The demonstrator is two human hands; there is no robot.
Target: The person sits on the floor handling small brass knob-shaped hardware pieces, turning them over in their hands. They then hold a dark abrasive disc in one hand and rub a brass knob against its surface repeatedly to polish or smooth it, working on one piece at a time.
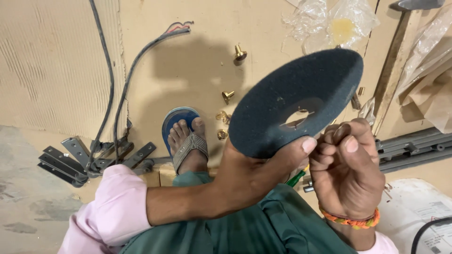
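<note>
Holding dark grinding disc [287, 94] pinched in left hand [256, 176], right hand [346, 164] curled shut just beside its rim; disc not mounted yet, brass fittings [228, 96] loose on board

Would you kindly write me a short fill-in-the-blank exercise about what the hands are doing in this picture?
1. The left hand holds a dark, round grinding ____ with a hole in its middle.
2. The right hand wears a woven orange ____ at the wrist.
3. Small brass fittings lie on the ____ sheet near the foot.
4. The foot wears a blue ____.

Missing words: disc; band; cardboard; sandal
</note>
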